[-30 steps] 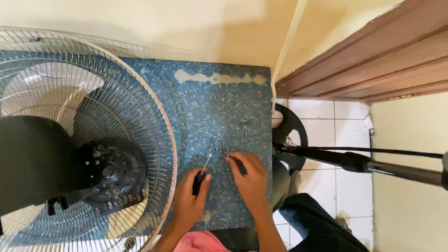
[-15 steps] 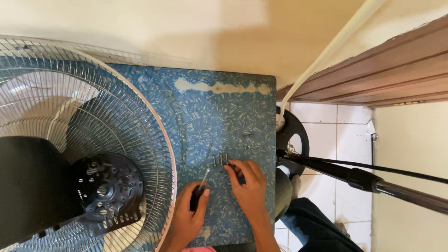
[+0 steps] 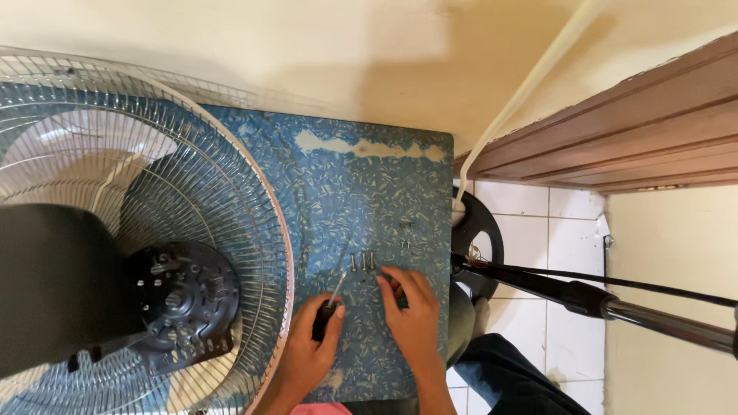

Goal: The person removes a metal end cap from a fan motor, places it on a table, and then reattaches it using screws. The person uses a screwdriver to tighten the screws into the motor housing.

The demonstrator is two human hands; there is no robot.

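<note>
Over the last second the right hand [image 3: 411, 311] has slid its curled fingertips up to the screws [image 3: 362, 262] on the blue tabletop [image 3: 346, 192], gathering them, while the left hand [image 3: 311, 346] stays gripped round the screwdriver [image 3: 329, 306].

Setting: a home corner serving as a makeshift repair spot. A worn blue speckled tabletop [image 3: 346, 184] is standing against a cream plastered wall [image 3: 307, 46]; its left edge is carrying a dismantled fan's wire guard [image 3: 154, 192] and exposed motor housing [image 3: 181, 303]. White floor tiles [image 3: 530, 230] are showing past the right edge, beside a brown wooden door frame [image 3: 615, 138] and the fan's stand pole [image 3: 600, 300].
</note>
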